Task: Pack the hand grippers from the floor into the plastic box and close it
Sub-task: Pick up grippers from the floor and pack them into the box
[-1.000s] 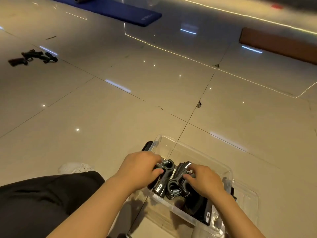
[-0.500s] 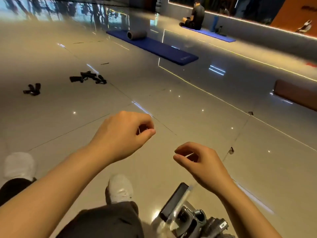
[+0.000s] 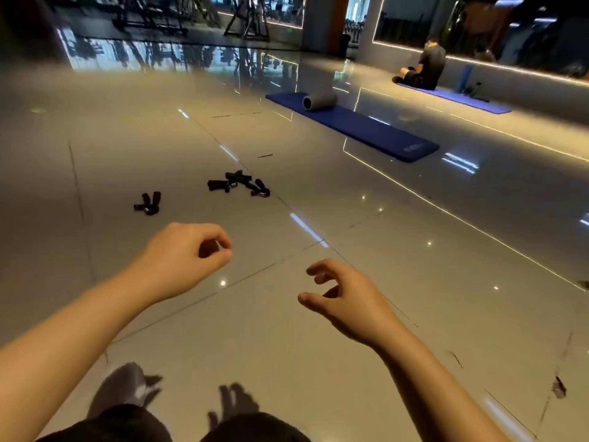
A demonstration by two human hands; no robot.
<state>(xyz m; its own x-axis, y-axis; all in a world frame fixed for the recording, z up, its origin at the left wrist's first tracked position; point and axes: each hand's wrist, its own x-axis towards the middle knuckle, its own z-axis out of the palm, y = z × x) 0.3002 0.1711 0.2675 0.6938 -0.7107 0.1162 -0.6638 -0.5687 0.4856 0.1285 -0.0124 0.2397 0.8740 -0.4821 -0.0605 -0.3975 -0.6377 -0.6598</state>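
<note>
Black hand grippers lie on the glossy tiled floor ahead of me: a pile of several (image 3: pixel 239 184) and a smaller clump (image 3: pixel 148 203) to its left. Both hands hover above the floor, well short of them, and hold nothing. My left hand (image 3: pixel 185 260) has its fingers curled in, thumb tip against the index finger. My right hand (image 3: pixel 347 301) hangs with fingers loosely bent and spread. The plastic box is out of view.
A blue exercise mat (image 3: pixel 360 129) with a grey foam roller (image 3: pixel 318 102) lies at the back right. A person sits on a second mat (image 3: pixel 462 98) by the far wall. My shoe (image 3: pixel 127 387) and dark trouser legs fill the bottom edge.
Both hands let go of the grippers in the box and rose with nothing in them. My view lifted from the box to the floor ahead, so the box dropped out of sight.
</note>
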